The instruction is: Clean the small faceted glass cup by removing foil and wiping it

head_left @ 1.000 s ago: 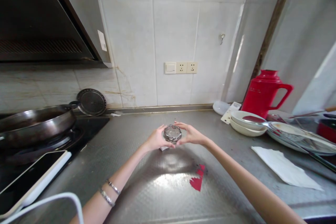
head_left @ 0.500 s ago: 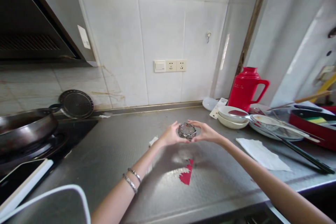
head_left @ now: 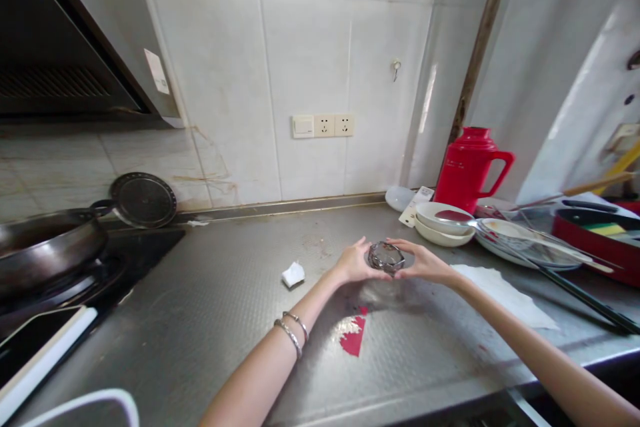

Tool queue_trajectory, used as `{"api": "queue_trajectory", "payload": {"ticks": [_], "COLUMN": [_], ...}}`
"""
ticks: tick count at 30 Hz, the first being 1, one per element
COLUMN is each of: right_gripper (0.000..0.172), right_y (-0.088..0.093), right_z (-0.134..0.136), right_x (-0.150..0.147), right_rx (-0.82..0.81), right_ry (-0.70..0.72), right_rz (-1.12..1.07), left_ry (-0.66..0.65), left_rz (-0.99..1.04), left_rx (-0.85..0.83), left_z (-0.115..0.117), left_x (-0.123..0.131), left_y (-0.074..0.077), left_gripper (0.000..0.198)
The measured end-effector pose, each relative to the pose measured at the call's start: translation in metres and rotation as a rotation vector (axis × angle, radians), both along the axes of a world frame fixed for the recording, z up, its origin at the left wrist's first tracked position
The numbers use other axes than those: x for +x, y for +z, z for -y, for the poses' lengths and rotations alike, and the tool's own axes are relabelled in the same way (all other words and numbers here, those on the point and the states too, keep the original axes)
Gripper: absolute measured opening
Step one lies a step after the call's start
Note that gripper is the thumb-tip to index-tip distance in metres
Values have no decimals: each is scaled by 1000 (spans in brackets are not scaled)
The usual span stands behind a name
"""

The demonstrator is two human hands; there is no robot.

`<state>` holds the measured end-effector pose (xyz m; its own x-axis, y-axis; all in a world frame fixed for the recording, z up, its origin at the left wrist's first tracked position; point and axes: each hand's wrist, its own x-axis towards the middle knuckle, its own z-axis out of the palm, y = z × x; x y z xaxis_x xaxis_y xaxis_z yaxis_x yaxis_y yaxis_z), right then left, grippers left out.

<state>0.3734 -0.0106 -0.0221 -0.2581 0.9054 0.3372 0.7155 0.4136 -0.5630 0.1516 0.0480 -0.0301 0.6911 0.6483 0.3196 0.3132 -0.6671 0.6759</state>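
Observation:
A small clear glass dish [head_left: 385, 257] with faceted sides is held just above the steel counter [head_left: 240, 307], gripped from both sides. My left hand [head_left: 356, 261] is closed on its left edge and my right hand [head_left: 423, 261] on its right edge. Two bracelets [head_left: 292, 328] sit on my left wrist. A crumpled white scrap [head_left: 293, 274] lies on the counter to the left of my hands. A red patch [head_left: 353, 339] marks the counter just in front of them.
A white paper towel [head_left: 505, 293] lies right of my hands. Behind it are stacked white bowls [head_left: 443, 223], plates with utensils [head_left: 525, 243] and a red jug [head_left: 470, 167]. A dark pan [head_left: 45, 250] sits on the stove at left, with a phone [head_left: 40, 353] near the front.
My hands have carried the glass dish to the right, away from the white scrap, which now lies uncovered. The view has swung to the right.

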Motion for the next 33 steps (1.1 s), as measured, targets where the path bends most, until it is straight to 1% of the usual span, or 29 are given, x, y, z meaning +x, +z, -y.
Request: {"api": "queue_trajectory", "payload": {"ticks": [4,7,13,17,25,33], "right_gripper": [84,82,79,75,72,73], "right_y": [-6,-10,-18,-19,-16,-22], "right_z": [0,0,-2,-1,2,-2], "right_x": [1,-1,-3,-6,-12,-10], "right_rx": [-11,-9,-38,-52,-86,-81], "right_ry": [8,26,70,101,90,53], "right_rz": [4,7,2,-8,6,39], "left_ry": [-32,-26,0,-2,-10,17], "left_rz": [9,3,-40,-56,-88,-116], "left_rx": [3,3,-9,5,34,33], "left_z": [0,0,0,-2,-4,-5], "left_x": [1,-1,-5,-6,-6,-7], "left_y": [-7,-10,-16,-21,-24,-28], "left_gripper": [91,87,86,87,86,90]}}
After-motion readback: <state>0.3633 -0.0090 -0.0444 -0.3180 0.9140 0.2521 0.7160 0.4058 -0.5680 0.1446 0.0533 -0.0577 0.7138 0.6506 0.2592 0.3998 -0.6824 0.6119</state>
